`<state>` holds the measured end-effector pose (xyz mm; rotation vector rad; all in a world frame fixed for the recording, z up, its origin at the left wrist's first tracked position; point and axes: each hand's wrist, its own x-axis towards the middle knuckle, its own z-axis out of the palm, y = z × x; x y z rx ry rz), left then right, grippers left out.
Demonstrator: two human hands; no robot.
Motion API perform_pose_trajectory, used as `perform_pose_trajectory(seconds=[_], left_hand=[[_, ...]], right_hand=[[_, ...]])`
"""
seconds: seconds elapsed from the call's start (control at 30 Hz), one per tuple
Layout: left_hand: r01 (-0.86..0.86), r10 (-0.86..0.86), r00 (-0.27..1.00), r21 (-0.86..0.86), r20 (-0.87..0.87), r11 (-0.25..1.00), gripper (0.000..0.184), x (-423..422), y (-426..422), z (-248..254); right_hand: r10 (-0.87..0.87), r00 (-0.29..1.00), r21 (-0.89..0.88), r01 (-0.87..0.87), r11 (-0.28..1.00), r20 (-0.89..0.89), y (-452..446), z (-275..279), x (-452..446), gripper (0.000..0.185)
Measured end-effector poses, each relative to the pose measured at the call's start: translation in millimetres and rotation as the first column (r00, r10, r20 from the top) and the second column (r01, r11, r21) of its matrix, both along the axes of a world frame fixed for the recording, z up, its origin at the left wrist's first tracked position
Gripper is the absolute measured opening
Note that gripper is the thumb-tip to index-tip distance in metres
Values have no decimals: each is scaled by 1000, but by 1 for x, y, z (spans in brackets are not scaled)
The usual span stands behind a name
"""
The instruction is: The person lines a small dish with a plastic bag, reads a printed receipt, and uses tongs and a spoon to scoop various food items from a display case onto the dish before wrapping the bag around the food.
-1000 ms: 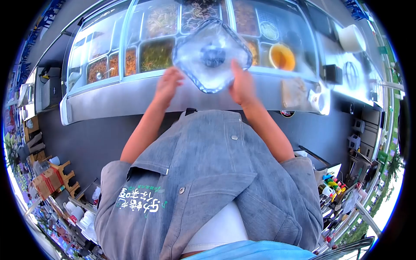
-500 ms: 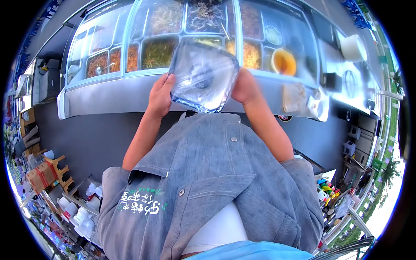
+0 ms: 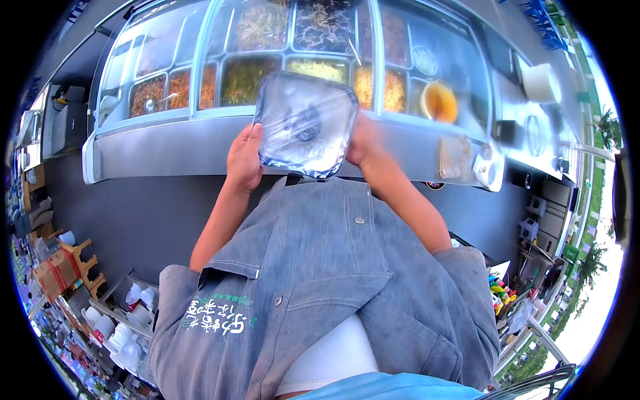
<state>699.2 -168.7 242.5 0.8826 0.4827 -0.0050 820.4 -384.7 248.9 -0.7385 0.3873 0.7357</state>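
Note:
A square, shiny pan covered in clear plastic film (image 3: 307, 127) is held in front of my chest, over the front edge of the food counter. My left hand (image 3: 246, 157) is closed on its left side, the thumb lying along the rim. At the opposite side, my right hand (image 3: 363, 141) grips the rim, with its fingers partly hidden and slightly blurred. A dark round patch shows through the film near the pan's middle. Behind the pan, part of the glass-topped counter with food trays is hidden.
The steel counter ledge (image 3: 170, 150) runs across in front of me. Under the glass lie trays of shredded food (image 3: 250, 80) and an orange-filled bowl (image 3: 439, 102). A folded cloth (image 3: 455, 157) rests on the ledge at right. A cardboard box (image 3: 57, 272) is at lower left.
The film-covered pan has shifted slightly left and turned, so its edges now sit straighter. My right hand has moved left with it, and my left hand keeps its hold.

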Motion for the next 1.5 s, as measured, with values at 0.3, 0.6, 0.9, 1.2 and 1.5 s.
perform_pose_trajectory(seconds=[0.3, 0.6, 0.9, 1.2, 1.5], left_hand=[[-83, 80, 990, -21, -119, 996, 30, 20, -5, -11], [149, -92, 982, 381, -165, 913, 55, 48, 42, 3], [583, -575, 796, -17, -191, 812, 59, 95, 77, 26], [584, -580, 795, -36, -177, 811, 73, 128, 60, 13], [343, -374, 906, -174, -197, 923, 70, 79, 89, -66]], right_hand=[[49, 998, 51, -51, 997, 46, -1, 8, -5, 40], [135, 991, -234, -135, 963, -14, -34, -8, 9, 32], [498, 864, -28, -501, 865, -69, -51, -29, 95, 36], [590, 804, -8, -592, 806, -73, -50, -31, 159, 45], [670, 738, -957, 250, -150, 88, -93, -112, 241, 46]])
